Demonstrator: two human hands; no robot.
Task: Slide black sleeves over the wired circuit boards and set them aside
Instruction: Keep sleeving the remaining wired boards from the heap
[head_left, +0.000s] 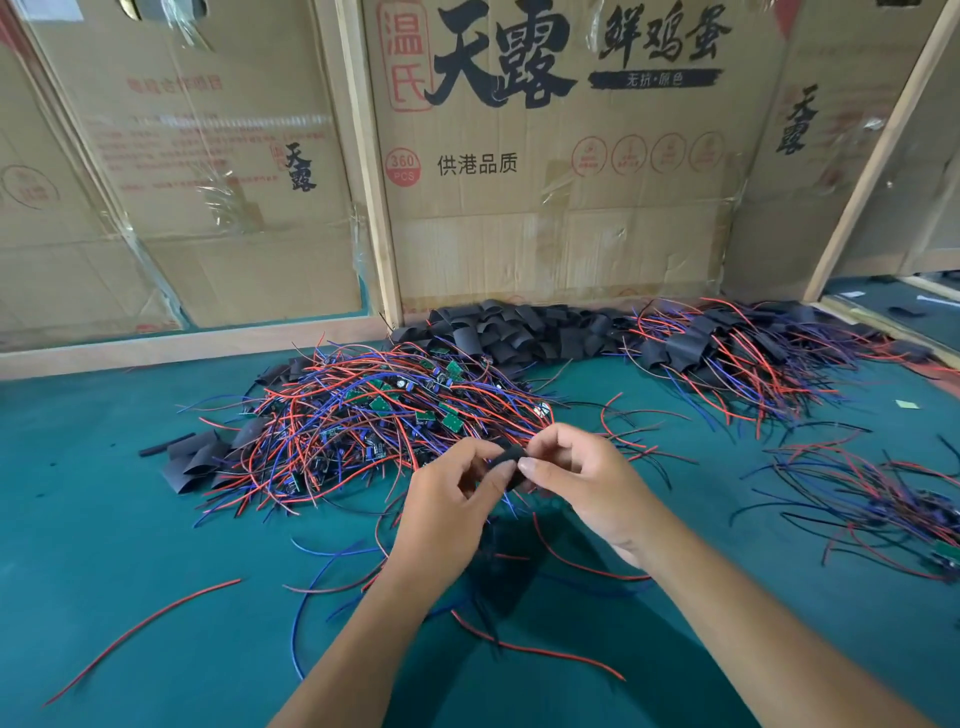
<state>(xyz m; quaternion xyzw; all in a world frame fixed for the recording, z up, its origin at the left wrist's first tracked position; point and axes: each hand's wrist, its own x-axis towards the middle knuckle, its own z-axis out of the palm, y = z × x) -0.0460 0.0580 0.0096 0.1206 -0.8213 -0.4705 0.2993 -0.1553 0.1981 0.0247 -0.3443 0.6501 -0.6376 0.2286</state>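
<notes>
Hands (447, 499) (587, 483) pinch black sleeve (511, 460) above green mat (130, 519).

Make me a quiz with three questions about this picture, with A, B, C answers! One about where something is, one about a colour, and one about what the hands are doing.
1. Where does the heap of empty black sleeves lie?
A. at the foot of the cardboard wall
B. on the person's lap
C. inside a bucket

2. What colour is the table cover?
A. yellow
B. teal green
C. white

3. What are the two hands doing?
A. resting flat on the table
B. pointing at the wall
C. both holding one black sleeve

Answers:
1 A, the sleeves are heaped along the bottom of the cardboard wall.
2 B, teal green shows all around the wires.
3 C, the left hand and the right hand pinch the black sleeve between them.
</notes>
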